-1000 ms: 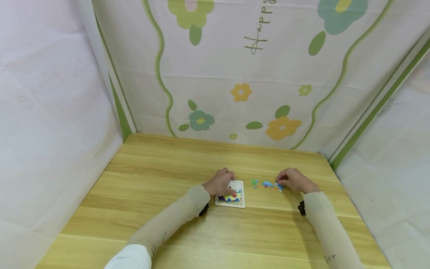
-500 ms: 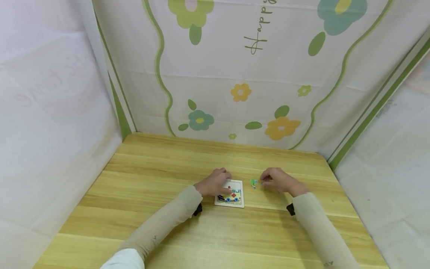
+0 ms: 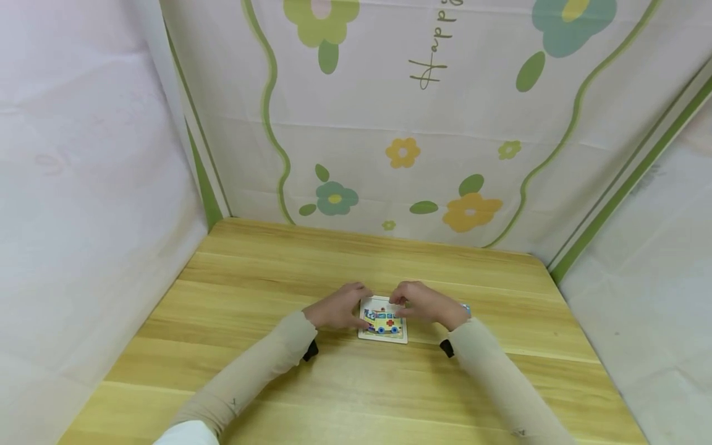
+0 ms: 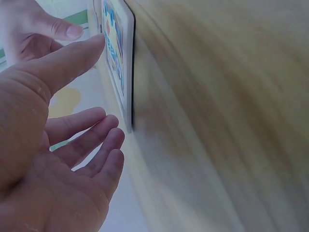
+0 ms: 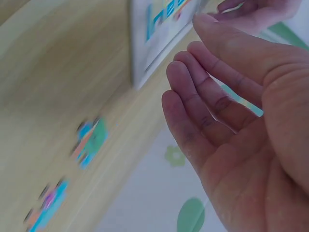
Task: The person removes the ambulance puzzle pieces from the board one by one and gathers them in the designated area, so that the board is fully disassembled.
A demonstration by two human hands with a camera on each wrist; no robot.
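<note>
A small white-rimmed picture puzzle board lies on the table between both hands, showing a yellow ambulance with blue wheels and a red cross. My left hand is at its left side, thumb tip by the lower left edge and fingers at the top left corner. Over the right part of the board hovers my right hand, fingers gently bent and apart from the thumb, with nothing seen between them. In the right wrist view, a green-and-blue puzzle piece and a blue-and-purple puzzle piece lie on the table.
Beyond my right wrist a bit of a blue puzzle piece shows. The wooden table reaches a flower-printed white cloth wall at the back. White cloth also stands on the left and right sides.
My right hand has moved left from the loose puzzle pieces to above the board. My left hand has drawn back left, uncovering more of the picture.
</note>
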